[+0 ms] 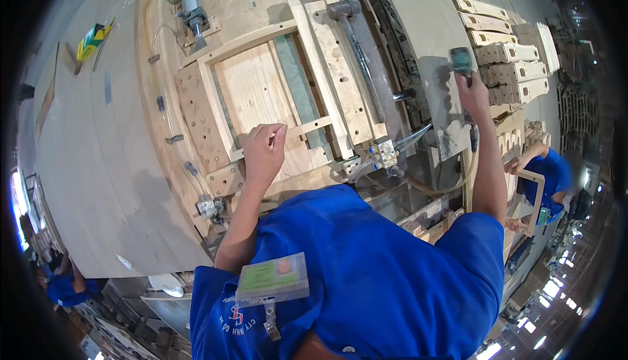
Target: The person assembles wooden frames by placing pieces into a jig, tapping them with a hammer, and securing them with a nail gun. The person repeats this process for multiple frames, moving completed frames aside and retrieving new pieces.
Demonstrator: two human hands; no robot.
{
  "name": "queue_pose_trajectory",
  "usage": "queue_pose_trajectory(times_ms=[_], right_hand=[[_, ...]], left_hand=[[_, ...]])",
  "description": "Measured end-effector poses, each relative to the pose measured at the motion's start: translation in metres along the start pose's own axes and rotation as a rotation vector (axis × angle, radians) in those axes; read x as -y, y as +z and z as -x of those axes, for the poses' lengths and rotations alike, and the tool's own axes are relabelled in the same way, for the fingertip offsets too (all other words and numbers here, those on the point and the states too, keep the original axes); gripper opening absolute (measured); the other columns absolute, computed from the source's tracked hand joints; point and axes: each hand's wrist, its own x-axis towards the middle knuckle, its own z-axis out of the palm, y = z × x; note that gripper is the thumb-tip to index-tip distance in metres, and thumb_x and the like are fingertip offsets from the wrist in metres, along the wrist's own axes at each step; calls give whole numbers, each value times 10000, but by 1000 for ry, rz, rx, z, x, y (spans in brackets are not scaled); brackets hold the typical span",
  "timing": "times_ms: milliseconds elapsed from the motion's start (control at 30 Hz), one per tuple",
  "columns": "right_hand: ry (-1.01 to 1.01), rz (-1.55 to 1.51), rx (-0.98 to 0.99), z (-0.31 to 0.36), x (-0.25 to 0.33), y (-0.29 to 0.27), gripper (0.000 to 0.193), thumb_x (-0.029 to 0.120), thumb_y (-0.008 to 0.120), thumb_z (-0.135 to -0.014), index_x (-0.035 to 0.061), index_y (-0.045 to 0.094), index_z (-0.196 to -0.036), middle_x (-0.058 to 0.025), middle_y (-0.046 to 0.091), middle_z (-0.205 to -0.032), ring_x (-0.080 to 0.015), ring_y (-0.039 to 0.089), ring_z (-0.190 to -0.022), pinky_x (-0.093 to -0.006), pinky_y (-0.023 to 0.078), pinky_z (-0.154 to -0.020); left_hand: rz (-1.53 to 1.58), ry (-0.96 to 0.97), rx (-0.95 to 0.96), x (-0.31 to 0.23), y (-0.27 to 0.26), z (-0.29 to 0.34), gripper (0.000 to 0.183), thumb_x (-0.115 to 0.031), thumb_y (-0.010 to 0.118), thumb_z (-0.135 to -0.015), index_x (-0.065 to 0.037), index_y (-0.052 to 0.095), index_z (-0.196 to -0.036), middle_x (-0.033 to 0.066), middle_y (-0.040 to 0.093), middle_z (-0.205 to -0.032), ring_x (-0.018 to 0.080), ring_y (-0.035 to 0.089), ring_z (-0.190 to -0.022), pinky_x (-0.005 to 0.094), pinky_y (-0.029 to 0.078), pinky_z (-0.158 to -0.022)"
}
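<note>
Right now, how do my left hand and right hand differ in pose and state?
The left hand bends its fingers over the wooden frame; the right hand grips a green tool. The left hand is closer to the body; the right hand reaches out near the stacked wood parts. Both are bare.
</note>
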Motion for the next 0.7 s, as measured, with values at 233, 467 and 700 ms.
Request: queue_pose_trajectory(times_ms=[233, 467, 700], right_hand=[[354, -1056, 317, 111, 92, -102, 328, 438, 619, -1087, 110, 639, -1097, -1, 598, -703, -103, 592, -571, -254, 469, -497], [277, -987, 535, 216, 188, -20, 208, 217, 636, -1086, 38, 547, -1144, -25, 617, -725, -97, 580, -565, -283, 491, -518], [139, -948, 627, 226, 216, 35, 277, 252, 639, -1100, 20, 573, -1237, -12, 597, -738, -83, 562, -587, -275, 465, -528]], left_hand=[[261, -19, 60, -23, 2, 27, 222, -242, 707, -1034, -34, 771, -1078, 152, 776, -995, 298, 750, -918, 402, 578, -830], [777, -271, 735, -56, 69, 37, 362, -338, 607, -1106, -13, 726, -1216, 59, 720, -861, 130, 621, -729, 334, 519, -692], [614, -440, 734, -31, 87, 37, 415, -389, 612, -1089, 4, 703, -1187, 121, 720, -838, 204, 682, -752, 389, 534, -703]])
